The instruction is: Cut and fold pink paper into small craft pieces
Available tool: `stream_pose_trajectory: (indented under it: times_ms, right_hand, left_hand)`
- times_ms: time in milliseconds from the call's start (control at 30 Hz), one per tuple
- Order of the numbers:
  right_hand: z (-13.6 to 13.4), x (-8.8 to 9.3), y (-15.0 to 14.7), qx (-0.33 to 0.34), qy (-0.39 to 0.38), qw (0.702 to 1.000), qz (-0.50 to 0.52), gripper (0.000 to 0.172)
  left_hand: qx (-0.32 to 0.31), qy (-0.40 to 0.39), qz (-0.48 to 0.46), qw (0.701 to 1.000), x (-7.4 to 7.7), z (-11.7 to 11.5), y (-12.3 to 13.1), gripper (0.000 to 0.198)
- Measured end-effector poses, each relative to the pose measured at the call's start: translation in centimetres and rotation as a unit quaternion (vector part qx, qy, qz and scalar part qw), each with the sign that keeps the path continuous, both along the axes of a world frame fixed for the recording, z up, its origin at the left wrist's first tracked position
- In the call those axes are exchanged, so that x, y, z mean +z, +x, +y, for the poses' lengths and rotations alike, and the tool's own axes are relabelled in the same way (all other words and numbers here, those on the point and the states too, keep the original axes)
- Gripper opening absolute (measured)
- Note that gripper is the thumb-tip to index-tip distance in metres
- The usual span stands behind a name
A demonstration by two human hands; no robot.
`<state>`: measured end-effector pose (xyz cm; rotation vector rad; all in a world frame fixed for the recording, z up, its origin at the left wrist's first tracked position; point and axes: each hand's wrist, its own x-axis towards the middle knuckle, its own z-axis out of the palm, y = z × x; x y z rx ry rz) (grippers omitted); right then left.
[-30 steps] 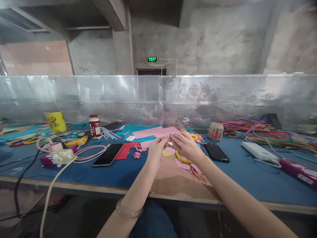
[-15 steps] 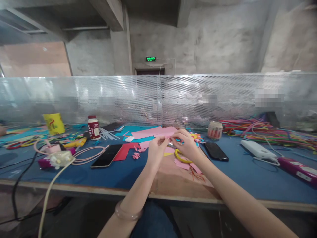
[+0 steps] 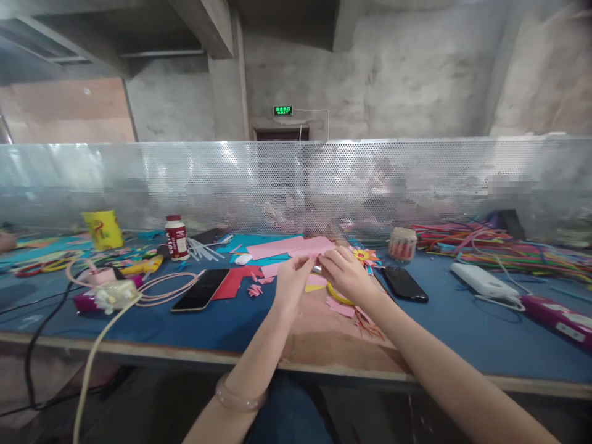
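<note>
My left hand (image 3: 292, 282) and my right hand (image 3: 345, 271) meet above the middle of the table, fingertips pinched close together. Between them is what looks like a small pink paper piece (image 3: 315, 256), mostly hidden by the fingers. Sheets of pink paper (image 3: 272, 248) lie just behind the hands. Under my right hand, yellow-handled scissors (image 3: 340, 296) are partly covered. Pink paper scraps (image 3: 340, 307) lie below them, and a paper flower (image 3: 363, 254) with a yellow centre rests to the right.
Two phones, one left (image 3: 202, 290) and one right (image 3: 404, 283), flank the hands. A maroon bottle (image 3: 176, 239), yellow container (image 3: 102, 229) and cables (image 3: 166, 290) are at left. A jar (image 3: 402, 243), white adapter (image 3: 485, 280) and coloured pipe cleaners (image 3: 499, 246) lie right. A perforated metal screen (image 3: 222, 179) stands behind.
My right hand has turned slightly and its fingers have closed in lower, covering more of the scissors' handle. My left hand has hardly moved. The view has shifted a little.
</note>
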<state>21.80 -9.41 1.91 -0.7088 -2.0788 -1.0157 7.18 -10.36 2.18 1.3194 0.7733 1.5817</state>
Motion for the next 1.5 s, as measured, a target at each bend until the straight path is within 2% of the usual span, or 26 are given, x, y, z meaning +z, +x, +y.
stream_pose_trajectory:
  times_ms: [167, 433, 500, 567, 633, 700, 900, 1167, 1333, 1500]
  right_hand:
    - [0.0, -0.1, 0.1, -0.032, 0.005, 0.999, -0.032, 0.017]
    - [-0.2, 0.2, 0.1, -0.011, 0.003, 0.999, -0.048, 0.015]
    - [-0.2, 0.2, 0.0, 0.023, -0.011, 1.000, -0.015, 0.013]
    - [0.0, 0.1, -0.3, 0.078, -0.023, 0.994, 0.074, 0.011]
    - [0.2, 0.1, -0.7, 0.129, -0.040, 0.977, 0.167, 0.010]
    - [0.4, 0.1, -0.9, 0.155, -0.060, 0.963, 0.214, 0.009]
    - [0.2, 0.5, -0.9, 0.161, -0.092, 0.958, 0.217, 0.008]
    - [-0.9, 1.3, -1.1, 0.175, -0.240, 0.914, 0.276, 0.013]
    - [-0.4, 1.5, -0.6, 0.169, -0.243, 0.920, 0.257, 0.008]
    - [0.1, 1.1, -0.5, 0.161, -0.190, 0.942, 0.226, 0.010]
  left_hand:
    - [-0.014, 0.005, -0.008, 1.000, -0.1, 0.2, 0.0, 0.015]
    - [-0.031, -0.014, -0.035, 0.999, -0.2, 0.2, 0.0, 0.016]
    - [-0.031, -0.012, -0.032, 0.999, -0.1, 0.0, 0.0, 0.015]
    - [-0.026, -0.012, -0.027, 0.999, 0.1, -0.3, -0.1, 0.013]
    - [-0.017, -0.008, -0.020, 1.000, 0.3, -0.5, -0.1, 0.011]
    - [-0.009, 0.001, -0.010, 1.000, 0.4, -0.6, -0.1, 0.010]
    - [0.005, 0.040, 0.031, 0.999, 0.4, -0.6, -0.2, 0.012]
    - [0.026, 0.039, 0.049, 0.998, 0.1, -0.1, -0.3, 0.016]
    - [0.024, 0.032, 0.057, 0.998, 0.1, -0.1, -0.4, 0.014]
    - [0.015, 0.033, 0.053, 0.998, 0.1, 0.0, -0.3, 0.011]
